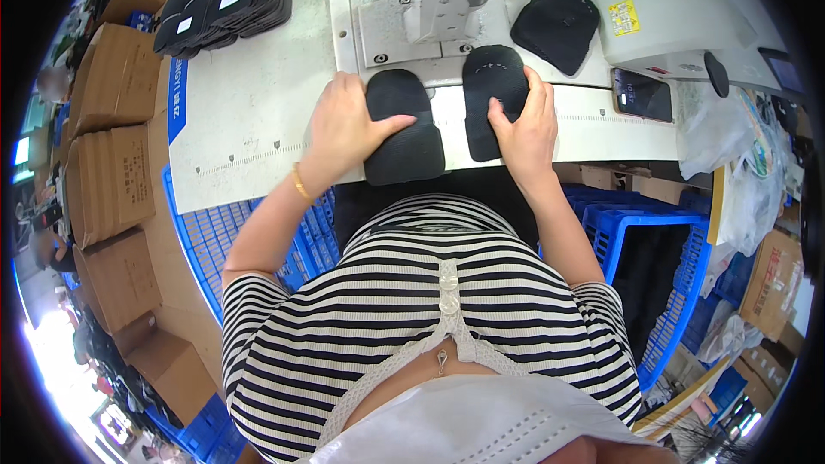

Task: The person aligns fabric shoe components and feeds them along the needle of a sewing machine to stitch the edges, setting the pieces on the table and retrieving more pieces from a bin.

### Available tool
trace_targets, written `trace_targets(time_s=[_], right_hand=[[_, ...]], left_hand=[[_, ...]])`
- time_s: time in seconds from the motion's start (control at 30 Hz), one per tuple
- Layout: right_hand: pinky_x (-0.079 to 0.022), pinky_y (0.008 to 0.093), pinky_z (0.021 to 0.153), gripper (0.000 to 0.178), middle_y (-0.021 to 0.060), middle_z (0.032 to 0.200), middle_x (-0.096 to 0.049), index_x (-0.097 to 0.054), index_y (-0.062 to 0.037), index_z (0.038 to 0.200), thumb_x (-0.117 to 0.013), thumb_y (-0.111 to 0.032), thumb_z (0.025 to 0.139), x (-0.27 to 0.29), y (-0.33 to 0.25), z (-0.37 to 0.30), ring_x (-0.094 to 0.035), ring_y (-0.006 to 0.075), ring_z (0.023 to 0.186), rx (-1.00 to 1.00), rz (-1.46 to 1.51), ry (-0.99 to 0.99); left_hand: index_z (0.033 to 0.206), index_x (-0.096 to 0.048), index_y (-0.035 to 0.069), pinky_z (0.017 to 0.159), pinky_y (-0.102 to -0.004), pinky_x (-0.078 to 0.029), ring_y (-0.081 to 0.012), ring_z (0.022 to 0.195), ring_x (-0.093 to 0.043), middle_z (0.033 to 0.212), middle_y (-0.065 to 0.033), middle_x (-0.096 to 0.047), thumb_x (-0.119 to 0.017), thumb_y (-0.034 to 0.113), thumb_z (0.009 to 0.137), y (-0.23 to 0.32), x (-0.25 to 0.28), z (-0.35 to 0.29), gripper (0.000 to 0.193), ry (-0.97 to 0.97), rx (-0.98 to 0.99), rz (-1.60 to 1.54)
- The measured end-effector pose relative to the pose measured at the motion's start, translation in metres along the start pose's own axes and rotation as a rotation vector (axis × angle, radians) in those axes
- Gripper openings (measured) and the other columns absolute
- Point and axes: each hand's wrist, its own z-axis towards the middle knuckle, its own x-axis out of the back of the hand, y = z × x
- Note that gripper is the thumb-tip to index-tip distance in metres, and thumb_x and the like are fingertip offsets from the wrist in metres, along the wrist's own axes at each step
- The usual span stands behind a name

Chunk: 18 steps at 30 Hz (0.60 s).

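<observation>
My left hand [344,127] grips the left edge of a black, round-topped fabric piece [404,150], its thumb lying on top. A second black fabric piece [490,77], with a short row of pale stitches near its rounded end, is in my right hand [531,129]. That thumb also presses on the face, while the fingers curl round the right edge. Both pieces lie side by side at the table's front edge, apart from each other. Just beyond them stands a sewing machine head [443,4]; its needle area is hard to make out.
Tied stacks of black pieces [228,0] lie at the far left, and a loose black pile [557,27] sits right of the machine. A phone [642,94] rests near the machine's grey housing [687,9]. Blue crates [657,219] stand below, cardboard boxes [112,167] at left.
</observation>
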Motion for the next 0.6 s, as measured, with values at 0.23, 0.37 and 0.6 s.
trace_targets(time_s=[0.23,0.37,0.6], right_hand=[[-0.046,0.0403,0.085,0.047,0.0178,0.108,-0.060,-0.053,-0.0002,0.113,-0.076,-0.014,0.075,-0.003,0.000,0.004,-0.060,0.0335,0.094,0.068,-0.100,0.047],[-0.043,0.0371,0.087,0.032,0.0152,0.100,-0.062,-0.057,-0.0033,0.100,-0.075,-0.013,0.076,0.005,-0.004,0.013,-0.059,0.0296,0.093,0.144,-0.289,0.166],[-0.049,0.0248,0.075,0.015,0.0029,0.103,-0.063,-0.063,-0.0014,0.105,-0.063,0.002,0.091,0.049,-0.016,0.047,-0.060,0.0108,0.088,0.087,0.668,0.296]], left_hand=[[0.109,-0.057,-0.002,0.094,-0.0429,-0.041,-0.0318,0.107,-0.055,0.118,-0.0169,-0.058,-0.081,0.032,0.070,0.012,-0.022,-0.013,0.058,0.387,-0.210,0.003],[0.120,-0.056,0.003,0.095,-0.0413,-0.043,-0.0332,0.109,-0.057,0.123,-0.0175,-0.059,-0.081,0.025,0.073,0.016,-0.015,-0.009,0.057,0.484,-0.241,0.129],[0.105,-0.066,-0.001,0.078,-0.0372,-0.059,-0.0253,0.086,-0.071,0.097,-0.0143,-0.071,-0.072,0.002,0.082,0.016,0.047,0.008,0.024,0.046,0.474,-1.564]])
